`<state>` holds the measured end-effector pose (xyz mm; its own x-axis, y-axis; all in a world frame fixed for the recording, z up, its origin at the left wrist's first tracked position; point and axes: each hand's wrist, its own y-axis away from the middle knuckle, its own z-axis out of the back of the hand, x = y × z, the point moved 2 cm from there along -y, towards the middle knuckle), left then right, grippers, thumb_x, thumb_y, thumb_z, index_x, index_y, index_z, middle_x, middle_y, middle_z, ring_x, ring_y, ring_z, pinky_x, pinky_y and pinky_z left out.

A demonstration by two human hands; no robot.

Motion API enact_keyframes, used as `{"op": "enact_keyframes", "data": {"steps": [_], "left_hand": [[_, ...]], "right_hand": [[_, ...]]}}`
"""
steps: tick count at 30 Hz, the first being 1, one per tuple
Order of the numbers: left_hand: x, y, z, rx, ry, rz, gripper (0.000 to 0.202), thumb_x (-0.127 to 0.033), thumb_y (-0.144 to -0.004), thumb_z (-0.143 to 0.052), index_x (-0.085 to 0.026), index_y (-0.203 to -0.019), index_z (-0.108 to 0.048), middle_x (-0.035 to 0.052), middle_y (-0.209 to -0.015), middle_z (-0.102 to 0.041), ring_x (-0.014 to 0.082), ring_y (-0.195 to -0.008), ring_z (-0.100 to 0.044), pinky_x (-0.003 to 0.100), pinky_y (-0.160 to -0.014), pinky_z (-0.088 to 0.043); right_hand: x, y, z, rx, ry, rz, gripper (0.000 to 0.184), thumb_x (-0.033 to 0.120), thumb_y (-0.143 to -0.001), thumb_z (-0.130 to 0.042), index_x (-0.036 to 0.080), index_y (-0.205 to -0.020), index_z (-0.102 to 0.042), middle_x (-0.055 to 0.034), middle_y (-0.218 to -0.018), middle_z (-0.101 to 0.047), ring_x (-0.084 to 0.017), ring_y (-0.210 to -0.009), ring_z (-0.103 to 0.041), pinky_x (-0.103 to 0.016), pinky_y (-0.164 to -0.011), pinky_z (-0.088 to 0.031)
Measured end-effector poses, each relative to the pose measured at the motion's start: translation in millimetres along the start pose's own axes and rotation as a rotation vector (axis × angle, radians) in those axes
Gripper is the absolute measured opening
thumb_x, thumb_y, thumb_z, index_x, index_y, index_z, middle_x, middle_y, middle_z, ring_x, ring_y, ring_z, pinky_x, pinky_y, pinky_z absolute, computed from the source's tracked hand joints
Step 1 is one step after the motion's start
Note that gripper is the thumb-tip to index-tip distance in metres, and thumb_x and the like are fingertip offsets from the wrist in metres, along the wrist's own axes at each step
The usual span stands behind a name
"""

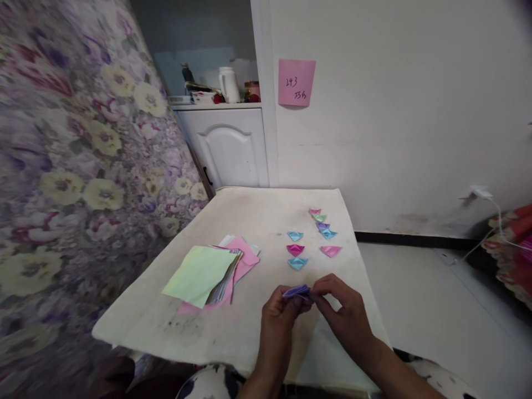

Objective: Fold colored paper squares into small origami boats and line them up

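Note:
My left hand [279, 315] and my right hand [343, 310] meet over the near edge of a small white table [249, 221]. Both pinch a small folded purple paper piece [296, 291] between their fingertips, the left from below, the right from the side. Just beyond the hands lie several finished folded paper boats: a blue one [297, 262], a magenta one [295, 249], another blue one [295, 235], a pink one [331, 250], and a short row of small ones [321, 220] farther back. To the left lies a stack of coloured paper sheets [210, 272], light green on top.
A floral-patterned fabric surface [75, 166] rises along the left. Behind the table stands a white cabinet [226, 144] with a white jug [229, 84] on top. A pink sticky note [296, 82] hangs on the wall. A cable and plug [482, 195] sit at right.

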<state>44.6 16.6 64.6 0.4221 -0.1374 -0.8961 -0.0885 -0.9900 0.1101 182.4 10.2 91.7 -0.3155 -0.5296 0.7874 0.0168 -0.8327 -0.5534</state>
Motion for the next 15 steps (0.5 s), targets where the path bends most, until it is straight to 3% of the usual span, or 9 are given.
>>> {"op": "enact_keyframes", "data": {"steps": [4, 15], "left_hand": [[0.1, -0.2, 0.2, 0.016, 0.010, -0.015, 0.007, -0.019, -0.075, -0.066, -0.013, -0.079, -0.064, 0.0039, -0.074, -0.067, 0.0148, -0.071, -0.060, 0.028, -0.073, -0.048], [3.0, -0.8, 0.7, 0.018, 0.047, 0.000, 0.007, -0.020, -0.075, -0.067, -0.015, -0.078, -0.063, 0.0030, -0.074, -0.068, 0.0153, -0.073, -0.061, 0.028, -0.074, -0.048]], "right_hand": [[0.2, -0.4, -0.2, -0.015, -0.025, -0.041, 0.011, 0.012, -0.083, -0.055, 0.021, -0.084, -0.062, -0.0024, -0.079, -0.061, -0.017, -0.075, -0.059, -0.029, -0.067, -0.049], [0.6, 0.9, -0.9, -0.014, 0.043, 0.071, 0.017, 0.010, -0.084, -0.054, 0.023, -0.090, -0.063, -0.0037, -0.082, -0.064, -0.017, -0.078, -0.062, -0.031, -0.069, -0.052]]}}
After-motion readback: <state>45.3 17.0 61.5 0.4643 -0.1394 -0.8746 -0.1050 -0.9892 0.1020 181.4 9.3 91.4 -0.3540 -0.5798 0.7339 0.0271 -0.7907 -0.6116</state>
